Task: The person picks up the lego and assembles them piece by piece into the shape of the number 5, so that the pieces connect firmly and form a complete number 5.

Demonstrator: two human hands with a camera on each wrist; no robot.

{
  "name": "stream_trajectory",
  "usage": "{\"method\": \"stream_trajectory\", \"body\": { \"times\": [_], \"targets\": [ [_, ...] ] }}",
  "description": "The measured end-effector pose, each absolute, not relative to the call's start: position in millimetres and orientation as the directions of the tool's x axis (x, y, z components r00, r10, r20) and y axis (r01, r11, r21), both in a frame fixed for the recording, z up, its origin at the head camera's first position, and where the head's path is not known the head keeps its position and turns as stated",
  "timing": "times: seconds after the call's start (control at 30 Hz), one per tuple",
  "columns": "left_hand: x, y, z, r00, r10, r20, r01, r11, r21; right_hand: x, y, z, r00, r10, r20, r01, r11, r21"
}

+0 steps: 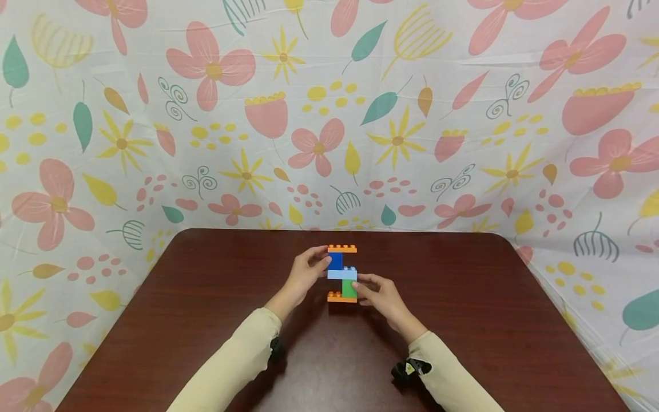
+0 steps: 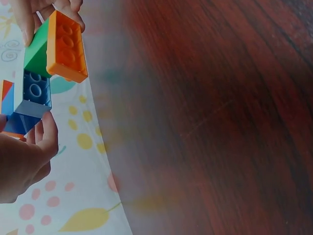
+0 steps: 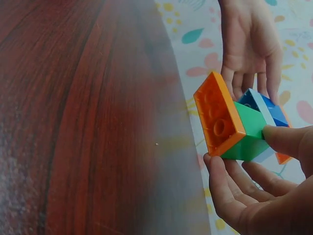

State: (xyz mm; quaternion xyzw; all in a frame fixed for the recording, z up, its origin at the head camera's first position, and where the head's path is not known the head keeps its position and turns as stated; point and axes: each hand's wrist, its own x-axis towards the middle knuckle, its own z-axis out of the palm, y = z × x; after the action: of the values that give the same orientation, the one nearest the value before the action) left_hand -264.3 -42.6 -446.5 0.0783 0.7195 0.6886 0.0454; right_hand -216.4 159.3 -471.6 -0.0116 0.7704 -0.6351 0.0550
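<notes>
A stack of toy building bricks is held up above the table, between both hands. An orange plate (image 1: 342, 249) tops it, with a dark blue brick (image 1: 335, 261) under its left end. Below comes a light blue plate (image 1: 342, 274), then a green brick (image 1: 349, 288) on the right side. Another orange plate (image 1: 341, 297) forms the bottom, and its hollow underside shows in both wrist views. My left hand (image 1: 306, 272) pinches the dark blue brick between thumb and fingers. With thumb in front and fingers behind, my right hand (image 1: 382, 297) grips the green brick.
The dark brown wooden table (image 1: 216, 343) spreads beneath both forearms. Behind and beside it hangs a white cloth (image 1: 329, 189) printed with flowers and leaves. Black wrist gear (image 1: 410, 369) shows at the right sleeve, and more (image 1: 276, 348) at the left.
</notes>
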Motion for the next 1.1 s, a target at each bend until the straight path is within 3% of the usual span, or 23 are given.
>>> {"method": "stream_trajectory", "body": {
  "times": [0.5,1.1],
  "targets": [
    [-268.9,-41.6,-459.6,-0.987,0.163,-0.012,-0.001,0.068,0.998,-206.8,155.4,-450.5,-0.985,-0.14,-0.105,0.078,0.188,-0.979],
    [-275.7,-39.2,-467.9,-0.979,0.174,-0.111,-0.099,0.077,0.992,-218.4,157.2,-480.7,-0.987,-0.111,-0.12,0.097,0.194,-0.976]
  ]
}}
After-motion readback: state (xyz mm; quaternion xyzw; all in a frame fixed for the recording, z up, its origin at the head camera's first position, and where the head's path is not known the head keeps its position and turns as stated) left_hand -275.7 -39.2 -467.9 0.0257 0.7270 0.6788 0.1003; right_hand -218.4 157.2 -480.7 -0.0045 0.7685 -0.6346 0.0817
